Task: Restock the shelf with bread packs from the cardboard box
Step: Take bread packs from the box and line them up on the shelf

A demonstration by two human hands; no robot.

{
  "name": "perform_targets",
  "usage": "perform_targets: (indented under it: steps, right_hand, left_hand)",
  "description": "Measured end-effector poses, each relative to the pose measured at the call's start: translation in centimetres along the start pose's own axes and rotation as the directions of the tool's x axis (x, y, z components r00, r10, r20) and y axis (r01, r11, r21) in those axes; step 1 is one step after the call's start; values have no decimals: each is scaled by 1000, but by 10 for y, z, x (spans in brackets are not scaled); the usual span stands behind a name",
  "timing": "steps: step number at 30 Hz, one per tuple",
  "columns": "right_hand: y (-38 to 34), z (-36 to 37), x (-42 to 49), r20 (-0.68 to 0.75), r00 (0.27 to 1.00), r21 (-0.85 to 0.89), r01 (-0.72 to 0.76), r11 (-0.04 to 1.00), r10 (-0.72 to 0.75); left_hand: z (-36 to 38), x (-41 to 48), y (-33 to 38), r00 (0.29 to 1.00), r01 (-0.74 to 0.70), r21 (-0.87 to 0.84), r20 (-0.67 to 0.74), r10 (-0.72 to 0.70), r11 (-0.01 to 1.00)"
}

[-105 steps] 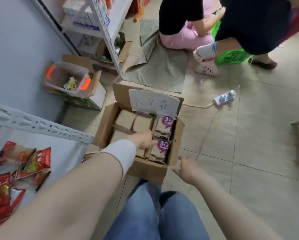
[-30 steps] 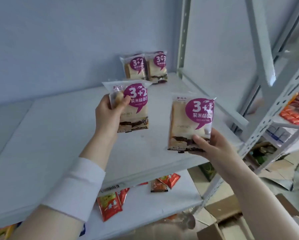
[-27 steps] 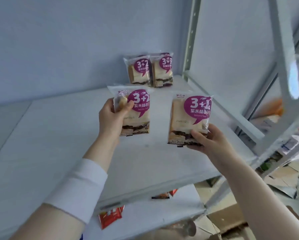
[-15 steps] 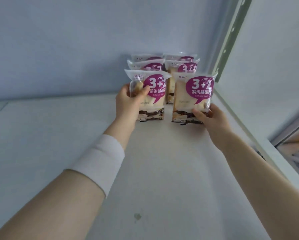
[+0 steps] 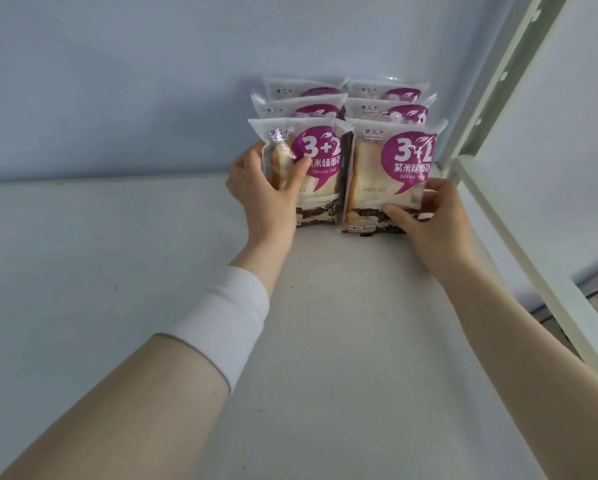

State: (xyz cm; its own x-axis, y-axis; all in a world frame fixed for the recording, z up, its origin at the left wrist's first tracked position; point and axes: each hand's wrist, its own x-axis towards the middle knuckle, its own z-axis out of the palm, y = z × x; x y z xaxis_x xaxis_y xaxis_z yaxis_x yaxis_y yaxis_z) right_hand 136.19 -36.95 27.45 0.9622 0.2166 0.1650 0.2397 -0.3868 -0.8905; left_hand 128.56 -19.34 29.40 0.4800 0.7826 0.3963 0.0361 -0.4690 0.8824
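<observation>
Two bread packs with purple "3+2" labels stand upright side by side on the white shelf, in its far right corner. My left hand grips the left bread pack by its left edge. Around the lower right corner of the right bread pack my right hand is closed. Behind them stand two more rows of bread packs, only their tops showing. The cardboard box is out of view.
The pale blue wall runs behind the shelf. A white perforated shelf upright and side rail bound the shelf on the right. A white band wraps my left forearm.
Both hands have pushed their packs further back, up against the rows standing there. The camera has moved closer to the shelf.
</observation>
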Motion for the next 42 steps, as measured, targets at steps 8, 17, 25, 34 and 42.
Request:
perform_targets:
  steps: [8,17,25,34,42]
  right_hand:
    - [-35,-3,-29,-7,1000,-392,-18,920,17]
    - [-80,-30,-172,94,995,-841,92,533,-24]
    - [-91,-99,-308,193,963,-927,117,357,186]
    - [-38,-218,-460,91,943,-921,-42,387,319]
    - [100,-280,-605,-104,667,-858,-435,273,738]
  left_hand:
    - [-17,0,21,983,0,124,181,-23,992]
    - [-120,-74,37,567,-794,422,774,283,438]
    - [-178,-177,110,141,-988,138,989,-49,-63]
    - [-164,-360,174,-150,-988,-149,988,-46,27]
    - [-128,-558,116,-464,-885,-446,859,-215,130]
